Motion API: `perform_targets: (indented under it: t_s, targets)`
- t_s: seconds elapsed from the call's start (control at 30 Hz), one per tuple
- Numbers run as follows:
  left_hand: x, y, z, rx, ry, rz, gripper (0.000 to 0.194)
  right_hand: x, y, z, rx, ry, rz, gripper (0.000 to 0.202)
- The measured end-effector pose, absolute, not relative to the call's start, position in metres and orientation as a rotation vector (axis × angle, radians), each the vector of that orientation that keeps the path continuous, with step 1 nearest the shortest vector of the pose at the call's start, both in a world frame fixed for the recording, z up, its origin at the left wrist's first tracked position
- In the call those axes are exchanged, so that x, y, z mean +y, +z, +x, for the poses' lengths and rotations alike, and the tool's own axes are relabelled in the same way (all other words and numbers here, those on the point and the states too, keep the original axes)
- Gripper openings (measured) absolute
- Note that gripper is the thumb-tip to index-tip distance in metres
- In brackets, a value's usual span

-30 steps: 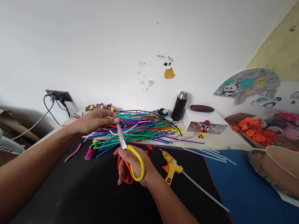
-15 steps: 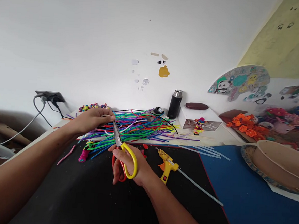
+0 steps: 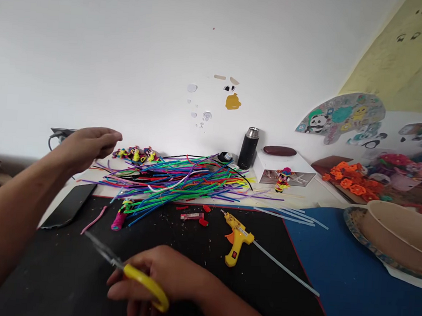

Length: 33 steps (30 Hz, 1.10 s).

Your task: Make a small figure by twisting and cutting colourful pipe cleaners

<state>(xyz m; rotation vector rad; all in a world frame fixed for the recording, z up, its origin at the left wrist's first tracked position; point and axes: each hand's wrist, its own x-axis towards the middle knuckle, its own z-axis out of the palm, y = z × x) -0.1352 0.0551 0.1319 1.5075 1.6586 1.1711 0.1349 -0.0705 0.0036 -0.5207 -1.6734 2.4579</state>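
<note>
A dense heap of coloured stems (image 3: 180,181) spreads along the back of the pale surface (image 3: 266,195), green, blue, purple and red strands crossing, its front edge overlapping the black mat (image 3: 277,292). Small bright figures (image 3: 135,153) sit behind its left end, and a black flask (image 3: 247,151) stands upright behind its right, beside a white box (image 3: 286,162) topped by a dark oval case (image 3: 280,151). A yellow glue gun (image 3: 241,235) lies right of centre, a long translucent stick running from its back. A small red-and-pink item (image 3: 191,216) lies left of its nozzle. The left forearm covers part of a dark slab (image 3: 68,208) at the mat's edge.

The left hand (image 3: 92,146) is raised, fingertips together; whether anything is pinched there cannot be told. The right hand (image 3: 167,273) has its grip closed around the scissors (image 3: 148,282), low over the mat near the front. Their visible handle loop is yellow; the other loop is mostly hidden by the fingers. The blades, silvery and blurred, point up and left, tip near a loose pink strand (image 3: 94,221); touching or apart cannot be told.
</note>
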Motion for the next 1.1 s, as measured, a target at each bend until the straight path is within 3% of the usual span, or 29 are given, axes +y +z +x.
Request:
perform_targets:
  t_s: [0.07, 0.27, 0.4, 0.97, 1.1]
  targets:
    - [0.045, 0.13, -0.146, 1.681, 1.041, 1.519, 0.024, -0.078, 0.003, 0.131, -1.836, 2.333, -0.558, 0.061]
    - [0.022, 0.082, -0.12, 1.454, 1.008, 1.475, 0.04, -0.065, 0.002, 0.135, -2.319, 1.176, -1.026, 0.043]
    - [0.024, 0.063, -0.097, 1.334, 1.065, 1.429, 0.043, -0.051, -0.004, 0.138, -2.471, 0.828, -1.224, 0.042]
    - [0.016, 0.018, -0.047, 0.914, 1.148, 1.115, 0.048, -0.054, 0.015, 0.136, -2.743, 0.625, -1.177, 0.028]
    - [0.011, 0.01, -0.047, 0.883, 1.128, 1.08, 0.046, -0.044, 0.021, 0.139, -2.463, 0.745, -1.168, 0.022]
